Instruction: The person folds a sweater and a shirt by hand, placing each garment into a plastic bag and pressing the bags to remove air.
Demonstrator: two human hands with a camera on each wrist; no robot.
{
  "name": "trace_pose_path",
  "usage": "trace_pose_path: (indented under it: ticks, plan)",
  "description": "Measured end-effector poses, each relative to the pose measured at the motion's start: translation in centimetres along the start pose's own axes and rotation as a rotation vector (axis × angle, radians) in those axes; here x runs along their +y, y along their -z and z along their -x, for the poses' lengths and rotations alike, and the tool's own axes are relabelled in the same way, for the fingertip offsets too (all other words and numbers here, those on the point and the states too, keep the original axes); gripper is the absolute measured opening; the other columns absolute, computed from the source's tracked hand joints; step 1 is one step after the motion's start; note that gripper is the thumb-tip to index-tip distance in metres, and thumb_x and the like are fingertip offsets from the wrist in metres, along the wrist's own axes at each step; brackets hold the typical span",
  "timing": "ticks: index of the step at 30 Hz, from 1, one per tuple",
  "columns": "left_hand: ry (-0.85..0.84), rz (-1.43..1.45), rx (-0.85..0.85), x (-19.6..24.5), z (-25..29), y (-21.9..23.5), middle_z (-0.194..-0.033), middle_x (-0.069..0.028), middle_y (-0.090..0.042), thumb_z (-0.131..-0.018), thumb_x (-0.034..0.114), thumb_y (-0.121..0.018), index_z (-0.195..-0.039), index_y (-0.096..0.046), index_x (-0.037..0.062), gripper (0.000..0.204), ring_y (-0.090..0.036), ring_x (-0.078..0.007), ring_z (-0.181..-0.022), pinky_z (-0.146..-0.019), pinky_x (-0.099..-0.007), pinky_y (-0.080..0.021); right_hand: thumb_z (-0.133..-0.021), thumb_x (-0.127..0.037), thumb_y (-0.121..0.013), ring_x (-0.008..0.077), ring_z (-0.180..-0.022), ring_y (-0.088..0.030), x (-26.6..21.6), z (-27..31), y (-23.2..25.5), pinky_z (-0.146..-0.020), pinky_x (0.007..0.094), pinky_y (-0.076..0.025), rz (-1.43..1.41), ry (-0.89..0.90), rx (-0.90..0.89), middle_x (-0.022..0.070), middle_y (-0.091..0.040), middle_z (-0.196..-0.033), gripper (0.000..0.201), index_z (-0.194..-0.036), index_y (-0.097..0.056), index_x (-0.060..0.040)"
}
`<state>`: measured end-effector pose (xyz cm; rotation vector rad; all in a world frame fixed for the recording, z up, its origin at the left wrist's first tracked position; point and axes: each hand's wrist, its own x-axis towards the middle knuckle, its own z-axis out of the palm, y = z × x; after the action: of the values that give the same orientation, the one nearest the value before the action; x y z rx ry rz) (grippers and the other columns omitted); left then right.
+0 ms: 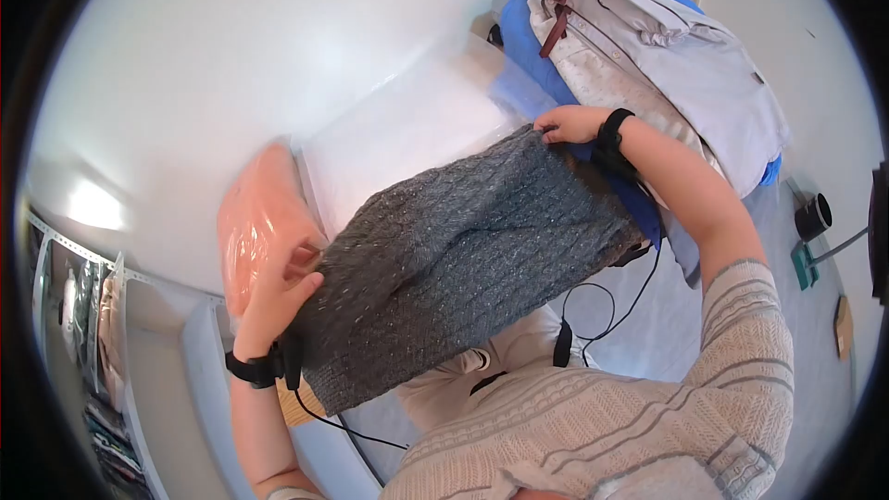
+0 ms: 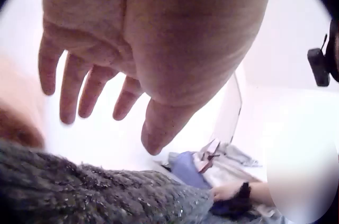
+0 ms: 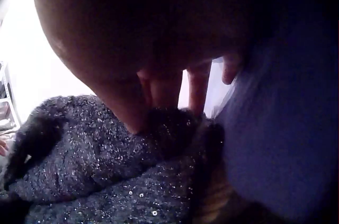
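A dark grey knitted garment (image 1: 454,259) with small shiny sequins lies spread across the front of the person's body in the head view. My right hand (image 1: 574,124) pinches its upper right corner; the right wrist view shows the thumb and fingers (image 3: 164,89) on the sequinned knit. At the garment's left edge is my left hand (image 1: 276,292), fingers loosely bent. In the left wrist view its fingers (image 2: 71,89) hang spread and apart above the knit, holding nothing. Behind the left hand sits a salmon-coloured item (image 1: 259,208) in clear plastic.
Clear plastic (image 1: 407,120) lies beyond the garment. A heap of white and blue clothes (image 1: 648,56) rises at the back right. Shelves with clothes (image 1: 106,315) stand at the far left. Thin black cables (image 1: 616,310) loop near the lap, and a black cup-like object (image 1: 813,217) is at right.
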<state>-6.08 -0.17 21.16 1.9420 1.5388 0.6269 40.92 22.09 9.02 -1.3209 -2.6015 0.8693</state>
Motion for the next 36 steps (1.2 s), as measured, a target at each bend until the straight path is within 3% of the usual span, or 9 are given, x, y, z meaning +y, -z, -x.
trace_pose_path:
  ticks: [1,12,18,22,26,30,31,33,36]
  plan:
    - [0.009,-0.329,0.099,-1.7,0.5,0.1,-0.118,-0.0126,-0.060,-0.076,0.007,-0.071,-0.132,-0.048,0.0035,0.060,-0.054,-0.0228,-0.111,-0.096,-0.0335,-0.042,-0.090,-0.018,-0.058,0.0205,-0.090,-0.059,0.6,-0.5,-0.1,-0.082,0.0339,-0.044,-0.005,0.020,-0.001,0.0100,-0.065,-0.095,0.021,-0.106,-0.059,-0.0039]
    - [0.064,-0.270,0.006,-7.8,4.4,-3.8,-0.130,-0.0182,-0.051,-0.075,0.012,-0.073,-0.125,-0.053,0.0033,0.055,-0.053,-0.0321,-0.114,-0.097,-0.0379,-0.043,-0.086,-0.011,-0.064,0.0176,-0.098,-0.058,-0.7,-0.3,0.3,-0.090,0.0297,-0.043,-0.244,-0.049,-0.089,0.0069,-0.066,-0.104,0.030,-0.114,-0.059,-0.0003]
    - [-0.105,-0.368,0.142,-9.0,3.5,-1.9,-0.104,-0.0124,-0.066,-0.080,0.004,-0.066,-0.111,-0.062,-0.0011,0.032,-0.062,-0.0275,-0.097,-0.086,-0.0345,-0.048,-0.087,-0.024,-0.066,0.0115,-0.088,-0.053,-1.2,-0.1,1.1,-0.084,0.0290,-0.042,-0.086,-0.069,-0.095,0.0014,-0.063,-0.091,0.029,-0.104,-0.063,0.0000]
    - [0.030,0.576,0.311,-4.4,5.6,3.5,-0.110,-0.0104,-0.066,-0.084,0.019,-0.068,-0.114,-0.059,-0.0051,0.039,-0.064,-0.0199,-0.096,-0.085,-0.0334,-0.051,-0.087,-0.039,-0.066,0.0125,-0.085,-0.054,0.5,-0.6,1.2,-0.080,0.0286,-0.042,-0.129,-0.108,-0.067,0.0001,-0.063,-0.087,0.041,-0.099,-0.061,-0.0003]
    - [-0.081,0.744,0.251,-4.9,4.3,6.5,-0.108,-0.0116,-0.066,-0.088,0.031,-0.066,-0.116,-0.059,-0.0027,0.044,-0.064,-0.0193,-0.092,-0.083,-0.0332,-0.052,-0.088,-0.042,-0.064,0.0111,-0.081,-0.048,0.6,-1.1,1.5,-0.076,0.0266,-0.039,-0.146,-0.124,-0.140,-0.0033,-0.055,-0.081,0.039,-0.091,-0.060,-0.0035]
    - [0.355,0.308,0.254,-13.6,2.2,3.6,-0.109,-0.0035,-0.062,-0.090,0.034,-0.063,-0.121,-0.057,0.0014,0.045,-0.054,-0.0139,-0.103,-0.087,-0.0331,-0.044,-0.090,-0.044,-0.061,0.0115,-0.087,-0.049,2.2,-1.9,0.5,-0.081,0.0270,-0.040,-0.313,-0.052,-0.101,-0.0026,-0.058,-0.089,0.040,-0.100,-0.062,-0.0058]
    - [0.610,0.215,0.191,-10.7,2.3,2.5,-0.109,-0.0054,-0.060,-0.089,0.030,-0.064,-0.126,-0.053,0.0010,0.048,-0.054,-0.0151,-0.100,-0.078,-0.0327,-0.047,-0.091,-0.044,-0.060,0.0124,-0.091,-0.051,2.4,-2.0,0.4,-0.084,0.0277,-0.040,-0.306,-0.079,-0.059,-0.0011,-0.060,-0.093,0.041,-0.106,-0.062,-0.0062]
    - [0.559,0.525,0.216,-17.6,2.4,0.2,-0.108,-0.0080,-0.059,-0.089,0.022,-0.065,-0.129,-0.049,0.0021,0.048,-0.054,-0.0155,-0.098,-0.073,-0.0314,-0.048,-0.091,-0.044,-0.058,0.0134,-0.094,-0.052,2.2,-1.8,0.1,-0.087,0.0285,-0.040,-0.303,-0.109,-0.014,0.0003,-0.062,-0.097,0.043,-0.111,-0.063,-0.0066]
    - [0.594,0.508,0.349,-14.3,2.8,-1.1,-0.106,-0.0100,-0.058,-0.087,0.015,-0.066,-0.131,-0.046,0.0044,0.049,-0.055,-0.0155,-0.096,-0.074,-0.0300,-0.048,-0.094,-0.037,-0.056,0.0108,-0.090,-0.048,0.7,-1.1,0.6,-0.087,0.0261,-0.038,-0.381,-0.200,0.007,-0.0028,-0.058,-0.092,0.035,-0.107,-0.062,-0.0056]
